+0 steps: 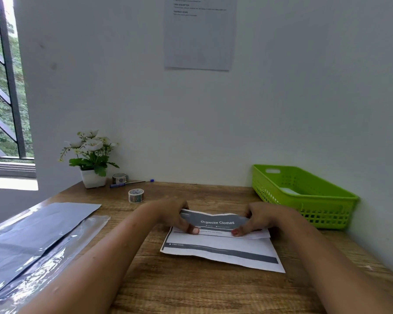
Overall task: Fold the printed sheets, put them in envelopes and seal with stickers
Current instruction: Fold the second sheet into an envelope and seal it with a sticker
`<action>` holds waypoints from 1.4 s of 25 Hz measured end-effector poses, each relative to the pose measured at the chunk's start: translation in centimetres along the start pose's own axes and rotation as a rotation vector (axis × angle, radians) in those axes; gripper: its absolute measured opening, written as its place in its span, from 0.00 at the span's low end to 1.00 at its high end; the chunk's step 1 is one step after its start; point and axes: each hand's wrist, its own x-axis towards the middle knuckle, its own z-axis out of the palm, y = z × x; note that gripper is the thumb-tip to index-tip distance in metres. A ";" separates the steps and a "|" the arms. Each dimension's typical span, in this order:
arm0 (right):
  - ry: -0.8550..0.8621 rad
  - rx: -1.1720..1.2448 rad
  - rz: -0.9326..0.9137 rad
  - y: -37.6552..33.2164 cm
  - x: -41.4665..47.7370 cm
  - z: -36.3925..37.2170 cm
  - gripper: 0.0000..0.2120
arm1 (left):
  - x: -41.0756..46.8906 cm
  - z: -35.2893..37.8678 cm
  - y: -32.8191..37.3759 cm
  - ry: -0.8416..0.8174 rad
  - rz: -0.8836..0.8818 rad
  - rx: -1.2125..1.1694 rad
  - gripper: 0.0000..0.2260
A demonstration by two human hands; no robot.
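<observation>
A printed sheet [222,250] lies on the wooden desk [191,286] in front of me, its far end lifted and curled back toward me so the grey header reading "Organize Clothes" shows. My left hand [175,217] pinches the left corner of that raised end. My right hand [256,219] pinches the right corner. Grey envelopes [27,232] in a clear plastic wrap lie at the left edge of the desk. A patterned sticker roll [136,195] stands behind my left hand, and a second roll [119,178] sits by the flower pot.
A green plastic basket [304,200] stands at the right against the wall, something white inside it. A white pot of flowers [91,159] and a blue pen [132,183] are at the back left. A paper is stuck on the wall above.
</observation>
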 end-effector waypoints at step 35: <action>0.379 -0.034 -0.048 -3.8 2.5 3.9 0.21 | 0.0 4.1 6.4 0.412 -0.131 0.303 0.21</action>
